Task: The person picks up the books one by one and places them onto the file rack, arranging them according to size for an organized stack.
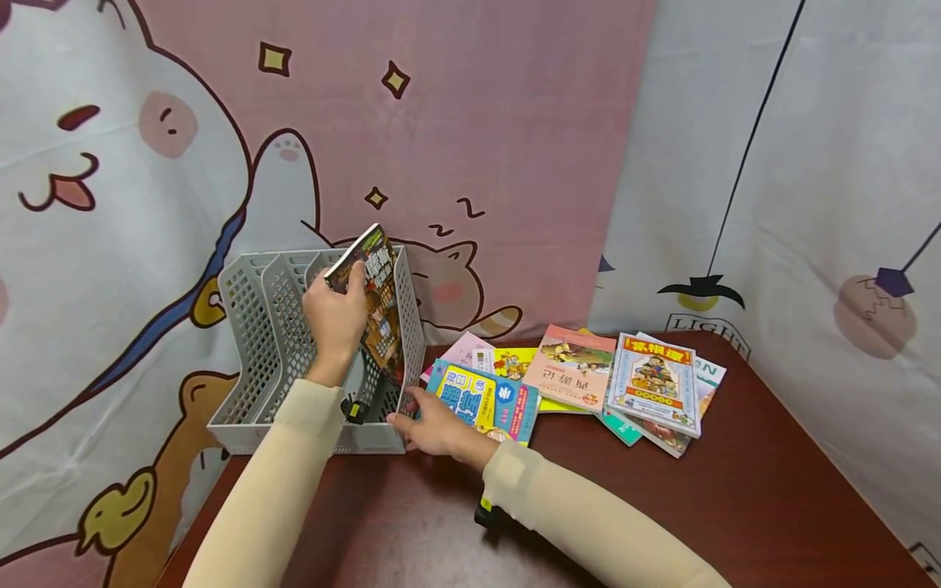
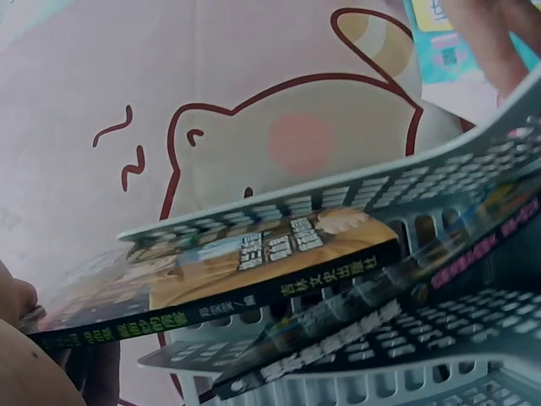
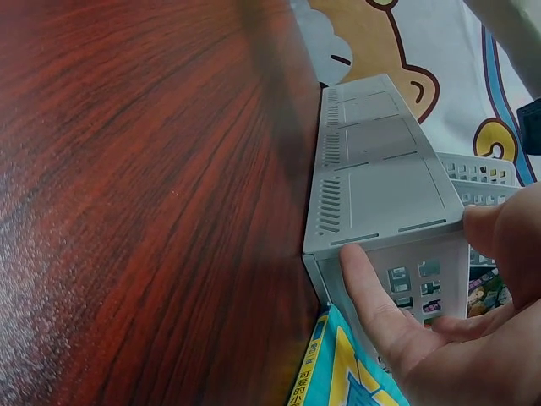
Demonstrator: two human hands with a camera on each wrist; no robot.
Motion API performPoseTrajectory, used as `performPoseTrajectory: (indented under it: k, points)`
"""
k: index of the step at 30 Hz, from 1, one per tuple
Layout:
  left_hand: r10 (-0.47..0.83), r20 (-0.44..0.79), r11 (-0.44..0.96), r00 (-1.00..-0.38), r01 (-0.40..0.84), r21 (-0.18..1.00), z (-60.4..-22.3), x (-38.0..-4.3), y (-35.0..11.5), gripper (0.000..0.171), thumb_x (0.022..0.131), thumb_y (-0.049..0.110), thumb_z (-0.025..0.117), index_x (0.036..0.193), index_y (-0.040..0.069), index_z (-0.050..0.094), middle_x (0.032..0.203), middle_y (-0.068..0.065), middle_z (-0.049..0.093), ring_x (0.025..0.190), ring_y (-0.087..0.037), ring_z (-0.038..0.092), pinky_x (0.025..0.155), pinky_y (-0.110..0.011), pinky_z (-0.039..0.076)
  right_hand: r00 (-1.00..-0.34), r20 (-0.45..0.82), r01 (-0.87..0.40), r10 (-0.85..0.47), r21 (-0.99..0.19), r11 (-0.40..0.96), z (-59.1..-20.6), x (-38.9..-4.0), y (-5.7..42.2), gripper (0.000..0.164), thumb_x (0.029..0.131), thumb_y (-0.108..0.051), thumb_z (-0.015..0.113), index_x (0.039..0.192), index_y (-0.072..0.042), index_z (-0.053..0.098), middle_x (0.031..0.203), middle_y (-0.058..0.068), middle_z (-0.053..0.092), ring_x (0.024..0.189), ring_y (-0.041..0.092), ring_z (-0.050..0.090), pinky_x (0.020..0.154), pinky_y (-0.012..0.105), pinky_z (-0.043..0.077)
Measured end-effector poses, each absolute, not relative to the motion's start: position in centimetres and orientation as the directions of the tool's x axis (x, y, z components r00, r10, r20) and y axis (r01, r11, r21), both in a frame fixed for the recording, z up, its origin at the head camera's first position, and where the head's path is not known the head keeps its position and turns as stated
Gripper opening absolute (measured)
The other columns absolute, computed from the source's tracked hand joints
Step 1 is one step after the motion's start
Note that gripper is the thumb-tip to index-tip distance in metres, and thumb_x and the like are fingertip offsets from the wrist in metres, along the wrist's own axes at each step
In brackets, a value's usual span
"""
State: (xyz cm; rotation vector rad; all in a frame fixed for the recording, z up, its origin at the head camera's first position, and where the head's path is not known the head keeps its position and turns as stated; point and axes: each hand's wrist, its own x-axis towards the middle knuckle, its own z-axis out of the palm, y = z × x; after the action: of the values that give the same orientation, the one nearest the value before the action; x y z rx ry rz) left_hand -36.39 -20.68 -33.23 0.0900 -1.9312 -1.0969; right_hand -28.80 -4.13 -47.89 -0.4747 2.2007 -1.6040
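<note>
A dark comic-style book leans in the right-hand compartment of the grey file rack. My left hand grips this book near its upper end, thumb on the illustrated cover. In the left wrist view a second dark-spined book lies alongside it within the rack, crossing at an angle. At the rack's front right corner, my right hand holds the side wall. The right wrist view shows the thumb at the front edge and the index finger along the outer face.
Right of the rack lies a blue and yellow book, close against its wall. Beyond it are a pink book, a white-bordered book and several more overlapping ones. A printed cloth hangs behind the brown table.
</note>
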Motion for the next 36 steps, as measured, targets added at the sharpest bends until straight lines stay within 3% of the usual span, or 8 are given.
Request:
performPoseTrajectory:
  k: [4, 10, 23, 29, 32, 36]
  points:
    - [-0.432, 0.633, 0.611, -0.643, 0.308, 0.729, -33.9, -36.4, -20.4, 0.045, 0.108, 0.05, 0.068, 0.098, 0.007, 0.075, 0.072, -0.004, 0.063, 0.061, -0.02, 0.053, 0.061, -0.031, 0.041, -0.87, -0.103, -0.05, -0.483, -0.955, 0.292, -48.1, -28.8, -4.2, 0.079, 0.109, -0.039, 0.072, 0.171, -0.008, 0.035, 0.148, 0.019, 0.057, 0.097, 0.028, 0.08, 0.087, 0.047, 0.069]
    - [-0.352, 0.592, 0.601, -0.725, 0.309, 0.737, -34.1, -36.2, -20.2, 0.047, 0.111, 0.057, 0.061, 0.095, 0.013, 0.069, 0.065, 0.002, 0.054, 0.049, -0.016, 0.047, 0.046, -0.029, 0.036, -0.867, -0.104, -0.061, -0.487, -0.949, 0.311, -48.0, -29.0, -4.2, 0.08, 0.109, -0.043, 0.071, 0.171, -0.008, 0.034, 0.149, 0.018, 0.057, 0.096, 0.024, 0.079, 0.086, 0.044, 0.069]
    - [-0.26, 0.495, 0.602, -0.829, 0.261, 0.754, -37.1, -36.4, -20.2, 0.049, 0.112, 0.055, 0.059, 0.086, 0.014, 0.059, 0.061, 0.0, 0.048, 0.046, -0.016, 0.04, 0.042, -0.03, 0.032, -0.873, -0.103, -0.052, -0.477, -0.952, 0.3, -48.0, -28.9, -4.3, 0.078, 0.108, -0.039, 0.073, 0.17, -0.007, 0.036, 0.147, 0.017, 0.057, 0.096, 0.028, 0.08, 0.085, 0.043, 0.069]
    - [-0.208, 0.458, 0.644, -0.864, 0.232, 0.729, -38.7, -36.7, -19.6, 0.051, 0.116, 0.054, 0.049, 0.084, 0.015, 0.053, 0.066, -0.004, 0.048, 0.053, -0.021, 0.043, 0.047, -0.034, 0.035, -0.868, -0.096, -0.058, -0.487, -0.955, 0.291, -48.1, -28.9, -4.2, 0.079, 0.109, -0.038, 0.072, 0.171, -0.006, 0.034, 0.149, 0.019, 0.058, 0.097, 0.031, 0.08, 0.088, 0.047, 0.068]
    - [-0.191, 0.448, 0.67, -0.873, 0.218, 0.71, -39.4, -36.8, -19.2, 0.052, 0.117, 0.053, 0.046, 0.089, 0.012, 0.058, 0.072, -0.008, 0.053, 0.058, -0.025, 0.048, 0.053, -0.037, 0.04, -0.861, -0.099, -0.064, -0.499, -0.952, 0.3, -48.1, -28.9, -4.1, 0.08, 0.11, -0.039, 0.07, 0.172, -0.006, 0.032, 0.151, 0.019, 0.057, 0.098, 0.03, 0.08, 0.088, 0.045, 0.068]
    - [-0.129, 0.412, 0.676, -0.902, 0.224, 0.702, -39.8, -36.7, -18.9, 0.052, 0.119, 0.05, 0.043, 0.113, 0.006, 0.071, 0.09, -0.018, 0.06, 0.072, -0.037, 0.055, 0.068, -0.048, 0.049, -0.859, -0.1, -0.061, -0.502, -0.953, 0.295, -47.9, -29.0, -3.9, 0.079, 0.11, -0.039, 0.07, 0.171, -0.006, 0.032, 0.152, 0.021, 0.056, 0.102, 0.034, 0.08, 0.089, 0.047, 0.068]
